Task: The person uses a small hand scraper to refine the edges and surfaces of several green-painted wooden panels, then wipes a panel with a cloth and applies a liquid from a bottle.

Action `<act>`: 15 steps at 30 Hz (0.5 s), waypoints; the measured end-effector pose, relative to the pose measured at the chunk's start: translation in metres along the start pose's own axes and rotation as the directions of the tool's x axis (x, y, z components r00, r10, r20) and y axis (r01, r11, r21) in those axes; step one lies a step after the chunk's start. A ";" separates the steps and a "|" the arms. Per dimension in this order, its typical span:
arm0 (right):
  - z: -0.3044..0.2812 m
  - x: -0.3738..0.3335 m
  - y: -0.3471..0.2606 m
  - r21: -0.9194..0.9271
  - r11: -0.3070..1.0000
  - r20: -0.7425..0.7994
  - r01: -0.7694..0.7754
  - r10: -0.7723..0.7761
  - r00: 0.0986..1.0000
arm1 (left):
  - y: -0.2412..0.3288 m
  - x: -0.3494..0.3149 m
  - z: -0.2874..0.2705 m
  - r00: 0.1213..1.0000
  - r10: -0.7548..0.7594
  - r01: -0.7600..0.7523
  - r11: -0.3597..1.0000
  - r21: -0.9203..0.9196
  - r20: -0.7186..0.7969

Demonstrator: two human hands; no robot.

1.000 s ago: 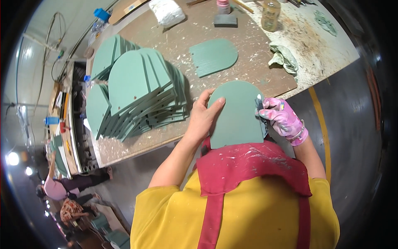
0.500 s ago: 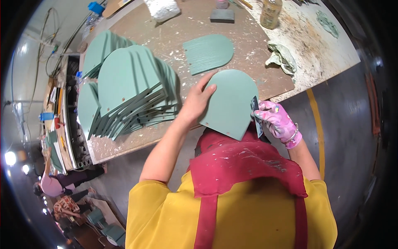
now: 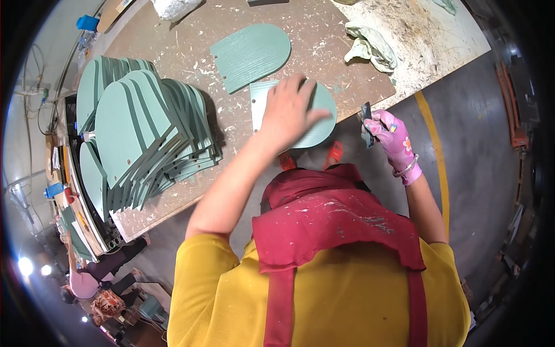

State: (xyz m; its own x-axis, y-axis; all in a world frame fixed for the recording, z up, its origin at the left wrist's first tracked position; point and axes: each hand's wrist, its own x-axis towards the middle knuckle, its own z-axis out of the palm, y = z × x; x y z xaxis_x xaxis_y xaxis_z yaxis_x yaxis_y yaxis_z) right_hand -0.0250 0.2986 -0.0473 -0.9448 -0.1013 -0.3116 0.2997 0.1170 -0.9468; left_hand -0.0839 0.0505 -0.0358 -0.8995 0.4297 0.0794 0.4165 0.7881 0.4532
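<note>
My left hand [image 3: 289, 110] lies palm down, fingers spread, on a green arch-shaped panel [image 3: 321, 118] that rests flat at the near edge of the workbench [image 3: 191, 58]. My right hand [image 3: 390, 136], in a pink flowered glove, is off the bench's edge to the right and grips a small dark flat tool [image 3: 366, 115]. A second green arch-shaped panel [image 3: 251, 55] lies flat just beyond the first one.
A large fanned pile of the same green panels [image 3: 141, 133] fills the bench's left side. A crumpled pale cloth [image 3: 370, 46] lies at the back right. A yellow line [image 3: 433, 144] runs across the grey floor on the right. Another person sits at the lower left.
The panel I held tilted up against my body now lies flat on the bench under my left hand. My right hand has come off its edge and moved right with the tool.
</note>
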 end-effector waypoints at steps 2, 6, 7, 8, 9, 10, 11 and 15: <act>-0.001 0.008 -0.002 -0.082 0.996 -0.020 0.047 -0.049 0.999 | 0.009 -0.028 0.018 1.000 -0.003 0.001 0.994 0.107 0.012; 0.009 0.024 -0.023 -0.588 0.789 0.056 0.178 -0.180 0.982 | 0.013 -0.051 0.022 0.999 0.022 -0.024 0.998 0.052 0.038; 0.011 0.030 -0.022 -0.654 0.685 0.129 0.321 -0.316 0.940 | 0.011 -0.053 0.019 0.997 0.056 -0.058 0.997 0.053 0.049; 0.014 0.033 -0.021 -0.700 0.556 0.215 0.448 -0.434 0.875 | 0.009 -0.056 0.016 0.994 0.090 -0.093 0.994 0.052 0.060; 0.022 0.035 -0.032 -0.743 0.487 0.273 0.459 -0.405 0.873 | 0.005 -0.057 0.013 0.995 0.088 -0.090 0.995 0.040 0.055; 0.026 0.037 -0.032 -0.749 0.481 0.276 0.455 -0.397 0.875 | 0.002 -0.060 0.011 0.988 0.137 -0.137 0.991 0.000 0.067; 0.029 0.038 -0.031 -0.758 0.449 0.315 0.473 -0.382 0.869 | -0.002 -0.062 0.010 0.979 0.188 -0.185 0.982 -0.040 0.077; 0.046 0.034 -0.037 -0.807 0.362 0.377 0.467 -0.293 0.879 | -0.016 -0.073 0.009 0.961 0.272 -0.264 0.957 -0.123 0.048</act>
State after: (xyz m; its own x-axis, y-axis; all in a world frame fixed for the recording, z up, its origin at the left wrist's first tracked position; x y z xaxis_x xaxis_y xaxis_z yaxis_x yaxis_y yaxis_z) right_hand -0.0621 0.2453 -0.0268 -0.8679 -0.4961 -0.0268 -0.4397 0.7921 -0.4234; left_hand -0.0242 0.0105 -0.0567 -0.7451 0.6482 0.1568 0.6197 0.5861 0.5220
